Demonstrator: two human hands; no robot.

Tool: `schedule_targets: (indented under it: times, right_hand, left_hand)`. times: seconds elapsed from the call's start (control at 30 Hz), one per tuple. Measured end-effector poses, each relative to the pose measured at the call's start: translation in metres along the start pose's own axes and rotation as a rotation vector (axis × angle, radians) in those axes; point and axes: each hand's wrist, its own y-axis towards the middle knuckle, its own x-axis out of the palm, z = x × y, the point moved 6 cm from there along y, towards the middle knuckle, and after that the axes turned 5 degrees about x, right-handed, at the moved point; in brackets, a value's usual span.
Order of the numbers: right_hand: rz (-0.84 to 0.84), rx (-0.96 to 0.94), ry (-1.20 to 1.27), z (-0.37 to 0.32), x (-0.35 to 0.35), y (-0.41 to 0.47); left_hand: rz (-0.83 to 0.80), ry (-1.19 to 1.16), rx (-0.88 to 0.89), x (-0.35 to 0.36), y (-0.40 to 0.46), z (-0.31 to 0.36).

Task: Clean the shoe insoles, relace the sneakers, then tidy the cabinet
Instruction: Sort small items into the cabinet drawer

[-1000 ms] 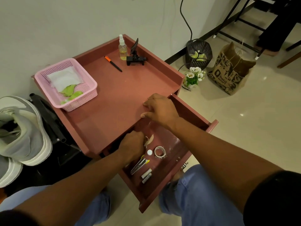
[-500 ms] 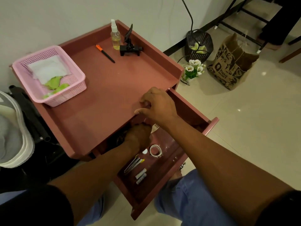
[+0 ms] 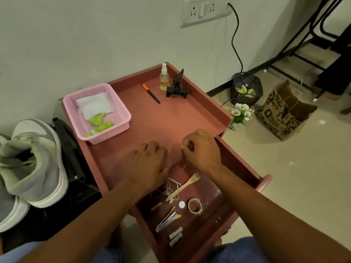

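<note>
Now tidying step. Cabinet (image 3: 171, 118) centre, drawer (image 3: 241, 164) pulled out toward 5 o'clock, sneakers (image 3: 32, 164) at 9 o'clock. Left hand (image 3: 146, 164) flat on top, fingers relaxed, holding nothing; right hand (image 3: 203, 149) loosely curled — grip unclear. Next, likely: sort string (image 3: 169, 185), fork (image 3: 184, 186), clippers (image 3: 167, 221) — small, need pinching.

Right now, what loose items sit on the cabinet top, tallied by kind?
Pink basket: 1
Spray bottle: 1
Orange-capped pen: 1
Black clamp holder: 1
Total: 4
Both hands, left and right, also rest over the cabinet top.
</note>
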Motion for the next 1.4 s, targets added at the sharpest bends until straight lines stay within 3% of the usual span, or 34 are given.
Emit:
schedule_targets:
  times: [0.3, 0.57, 0.73, 1.17, 1.4]
  right_hand:
    - [0.001, -0.123, -0.027, -0.07, 0.016, 0.106]
    - [-0.051, -0.097, -0.195, -0.103, 0.035, 0.177]
    - [-0.118, -0.04, -0.232, -0.09, 0.04, 0.181]
    - [-0.024, 0.178, -0.059, -0.04, 0.007, 0.12]
    - [-0.083, 0.133, -0.092, -0.038, 0.022, 0.131]
  left_hand:
    - [-0.052, -0.087, -0.017, 0.0, 0.019, -0.01]
    - [0.02, -0.167, -0.019, 0.001, 0.019, -0.015]
    - [0.033, -0.172, 0.002, 0.0, 0.019, -0.017]
    - [0.017, -0.141, -0.014, -0.001, 0.02, -0.013]
    - [-0.018, -0.114, -0.002, 0.001, 0.025, -0.014]
